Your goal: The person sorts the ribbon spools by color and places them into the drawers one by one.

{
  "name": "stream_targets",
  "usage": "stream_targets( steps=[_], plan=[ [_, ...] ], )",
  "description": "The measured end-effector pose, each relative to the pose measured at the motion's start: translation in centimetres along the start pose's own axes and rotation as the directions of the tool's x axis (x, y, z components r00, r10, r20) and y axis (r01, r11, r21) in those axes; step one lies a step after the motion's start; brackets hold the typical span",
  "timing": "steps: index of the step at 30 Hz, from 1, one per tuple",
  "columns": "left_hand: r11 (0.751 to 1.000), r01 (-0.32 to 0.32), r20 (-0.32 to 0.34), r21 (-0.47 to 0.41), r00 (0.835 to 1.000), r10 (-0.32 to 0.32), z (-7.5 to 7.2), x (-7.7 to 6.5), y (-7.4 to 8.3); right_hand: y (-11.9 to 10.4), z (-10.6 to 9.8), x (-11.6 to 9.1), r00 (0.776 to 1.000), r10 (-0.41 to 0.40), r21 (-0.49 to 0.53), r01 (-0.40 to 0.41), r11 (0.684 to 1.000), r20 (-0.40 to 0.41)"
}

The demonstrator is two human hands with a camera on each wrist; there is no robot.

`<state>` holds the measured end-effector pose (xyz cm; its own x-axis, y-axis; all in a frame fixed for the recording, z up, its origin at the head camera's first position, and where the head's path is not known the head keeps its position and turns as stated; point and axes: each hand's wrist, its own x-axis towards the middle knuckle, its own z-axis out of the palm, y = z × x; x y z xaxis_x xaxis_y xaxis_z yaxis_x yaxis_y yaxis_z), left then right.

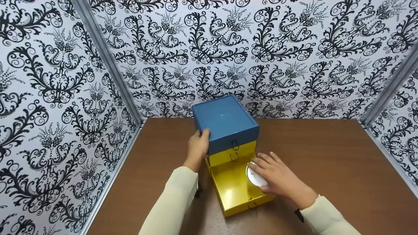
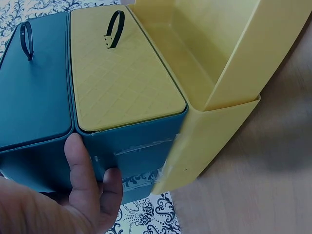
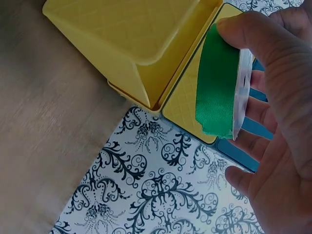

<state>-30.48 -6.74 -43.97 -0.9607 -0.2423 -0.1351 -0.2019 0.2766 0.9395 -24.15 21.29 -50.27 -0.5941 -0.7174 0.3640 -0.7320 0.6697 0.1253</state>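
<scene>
A stacked drawer box [image 1: 225,119] has a blue top and blue upper drawer, a shut yellow drawer below, and a yellow bottom drawer [image 1: 228,182] pulled out toward me. My left hand [image 1: 198,145] rests against the box's left side, and its fingers touch the blue wall [image 2: 141,151] in the left wrist view. Over the right part of the pulled-out drawer, my right hand [image 1: 277,174] holds a spool of green ribbon [image 3: 217,83] between thumb and fingers. Its white round face [image 1: 256,176] shows in the head view; the green ribbon shows in the right wrist view.
Small dark loop handles [image 1: 235,145] stick out from the drawer fronts. The box stands on a brown wooden table [image 1: 313,147]. Behind the table rises a white wall [image 1: 222,49] with black scroll patterns, and similar panels flank both sides.
</scene>
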Motion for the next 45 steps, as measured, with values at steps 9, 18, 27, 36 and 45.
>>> stream_targets(
  steps=[9,18,27,36,45],
  plan=[
    [1.0,0.002,0.003,0.008,1.0,-0.002,-0.2,0.0,0.0,-0.3,0.5,0.8,0.998,-0.03,0.015,0.03,0.999,0.051],
    [0.999,-0.014,0.005,-0.031,1.0,0.015,-0.2,-0.1,-0.1,-0.1,1.0,1.3,0.993,-0.057,-0.016,0.059,0.998,0.107],
    [0.999,-0.024,0.021,-0.037,0.999,0.025,-0.1,0.0,-0.3,0.0,2.1,1.4,0.992,-0.048,-0.009,0.049,0.999,0.115],
    [0.999,-0.024,0.018,-0.031,1.0,0.024,-0.1,0.0,-0.4,0.0,3.7,1.8,0.997,-0.033,0.015,0.032,0.999,0.076],
    [0.999,-0.011,0.008,-0.04,1.0,0.012,-0.1,0.0,-0.1,0.0,4.7,2.4,0.996,-0.05,-0.002,0.051,0.999,0.071]
  ],
)
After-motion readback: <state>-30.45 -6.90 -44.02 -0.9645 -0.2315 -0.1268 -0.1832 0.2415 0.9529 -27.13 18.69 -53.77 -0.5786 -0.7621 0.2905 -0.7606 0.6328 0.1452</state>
